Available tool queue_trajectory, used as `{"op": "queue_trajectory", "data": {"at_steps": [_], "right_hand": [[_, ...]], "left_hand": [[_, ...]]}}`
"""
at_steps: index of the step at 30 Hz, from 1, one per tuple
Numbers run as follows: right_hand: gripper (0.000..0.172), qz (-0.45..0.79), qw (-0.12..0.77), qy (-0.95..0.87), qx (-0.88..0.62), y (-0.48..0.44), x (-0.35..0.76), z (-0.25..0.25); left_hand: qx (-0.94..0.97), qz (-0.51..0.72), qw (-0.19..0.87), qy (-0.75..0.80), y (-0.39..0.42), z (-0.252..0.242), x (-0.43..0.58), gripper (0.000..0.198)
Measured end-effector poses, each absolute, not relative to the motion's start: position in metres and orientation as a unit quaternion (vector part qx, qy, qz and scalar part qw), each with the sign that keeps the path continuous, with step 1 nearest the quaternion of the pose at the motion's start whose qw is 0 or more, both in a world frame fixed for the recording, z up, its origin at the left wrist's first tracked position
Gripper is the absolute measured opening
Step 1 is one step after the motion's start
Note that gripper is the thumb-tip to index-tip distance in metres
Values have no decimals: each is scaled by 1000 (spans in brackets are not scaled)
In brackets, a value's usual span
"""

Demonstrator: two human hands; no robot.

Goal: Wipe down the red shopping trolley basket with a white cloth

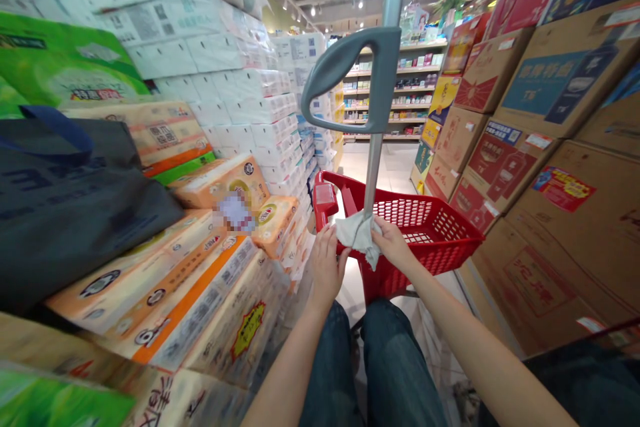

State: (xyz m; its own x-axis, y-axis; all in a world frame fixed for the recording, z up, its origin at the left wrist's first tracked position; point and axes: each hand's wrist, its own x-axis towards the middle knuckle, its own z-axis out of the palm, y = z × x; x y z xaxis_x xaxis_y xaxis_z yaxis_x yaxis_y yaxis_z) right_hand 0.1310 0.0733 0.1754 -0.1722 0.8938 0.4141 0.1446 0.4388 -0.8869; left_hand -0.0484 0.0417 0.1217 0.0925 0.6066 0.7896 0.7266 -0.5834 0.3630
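A red plastic shopping basket (pixel 440 230) on wheels stands in front of my knees, with a grey pull handle (pixel 373 80) rising from its near rim. My right hand (pixel 395 244) grips a crumpled grey-white cloth (pixel 357 234) pressed against the base of the handle pole at the basket rim. Beside the cloth, my left hand (pixel 327 267) rests on the basket's near edge, its fingers curled against the rim. The basket looks empty.
Stacked packs of tissue and toilet paper (pixel 200 280) rise close on the left, with a dark tote bag (pixel 65 200) on top. Cardboard cartons (pixel 550 147) wall the right side. The tiled aisle (pixel 380 160) runs ahead to store shelves (pixel 410 94).
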Motion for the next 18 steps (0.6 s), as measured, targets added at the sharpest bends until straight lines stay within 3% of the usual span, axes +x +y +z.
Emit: {"op": "queue_trajectory", "data": {"at_steps": [5, 8, 14, 18], "right_hand": [[33, 354, 510, -668, -411, 68, 132, 157], [30, 347, 507, -684, -393, 77, 133, 200], [37, 256, 626, -672, -302, 98, 125, 320], [38, 278, 638, -649, -308, 93, 119, 317]], "left_hand": [[-739, -499, 49, -450, 40, 125, -48, 51], [-735, -506, 64, -448, 41, 125, -47, 51], [-735, -507, 70, -444, 41, 124, -46, 54], [-732, -506, 69, -450, 41, 123, -46, 55]]}}
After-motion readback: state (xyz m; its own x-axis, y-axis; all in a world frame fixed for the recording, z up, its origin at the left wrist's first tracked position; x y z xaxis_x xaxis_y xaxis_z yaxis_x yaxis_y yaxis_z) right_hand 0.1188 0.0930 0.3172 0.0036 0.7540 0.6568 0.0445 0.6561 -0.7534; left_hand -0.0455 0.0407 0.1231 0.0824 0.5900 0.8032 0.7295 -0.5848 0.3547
